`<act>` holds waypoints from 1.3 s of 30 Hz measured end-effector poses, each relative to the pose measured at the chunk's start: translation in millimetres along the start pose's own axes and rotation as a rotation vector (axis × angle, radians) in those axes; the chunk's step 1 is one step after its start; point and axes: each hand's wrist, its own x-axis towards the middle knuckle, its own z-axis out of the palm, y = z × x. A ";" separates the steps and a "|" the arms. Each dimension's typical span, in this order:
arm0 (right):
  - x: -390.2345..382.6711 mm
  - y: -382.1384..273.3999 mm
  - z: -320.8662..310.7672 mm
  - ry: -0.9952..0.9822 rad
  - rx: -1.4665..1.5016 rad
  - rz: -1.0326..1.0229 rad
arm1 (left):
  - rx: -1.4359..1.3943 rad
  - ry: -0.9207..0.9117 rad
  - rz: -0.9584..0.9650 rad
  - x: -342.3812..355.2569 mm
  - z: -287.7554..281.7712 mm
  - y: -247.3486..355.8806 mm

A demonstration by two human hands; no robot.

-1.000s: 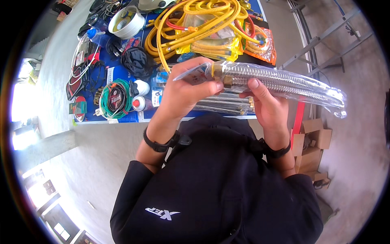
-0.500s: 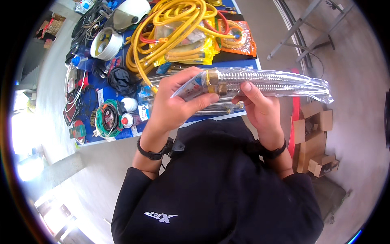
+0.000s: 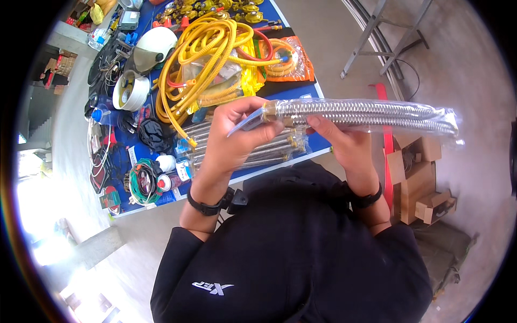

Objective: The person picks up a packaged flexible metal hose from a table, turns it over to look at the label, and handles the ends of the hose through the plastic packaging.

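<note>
A clear plastic bag of corrugated metal hoses (image 3: 371, 114) is held up before me, above the table's near edge. My left hand (image 3: 239, 132) grips its left end, around the brass fittings and a bluish label card. Partway along, my right hand (image 3: 342, 142) holds the bag from below, its thumb pressing on the hoses' near side. The bag's right end sticks out freely past that hand. Below and behind my left hand, several more bagged metal hoses (image 3: 269, 149) lie on the blue table (image 3: 319, 141), partly hidden by the hand.
Coiled yellow hoses (image 3: 207, 51) and an orange package (image 3: 299, 64) cover the table beyond. A white tape roll (image 3: 132, 92), a green cable coil (image 3: 144, 182) and a spray can (image 3: 166, 183) lie left. Cardboard boxes (image 3: 417, 185) stand right on the floor; a metal stand (image 3: 371, 37) is far right.
The view has shifted, showing more of the table's far side. The held bag has turned a little, its label card now seen more edge-on. Both hands keep their grip.
</note>
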 end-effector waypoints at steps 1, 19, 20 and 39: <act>2.0 -0.9 -1.8 0.008 0.010 -0.030 | 0.021 0.052 0.032 1.1 7.9 -1.8; 42.5 -6.5 -44.5 -0.276 0.205 0.137 | -0.018 0.258 0.102 1.3 27.4 -20.2; 44.3 -7.6 -45.6 -0.283 0.223 0.128 | -0.047 0.228 0.074 -1.8 22.5 -27.6; 72.5 16.2 -65.1 -0.502 0.360 0.205 | -0.235 0.080 0.037 -1.0 55.4 -23.6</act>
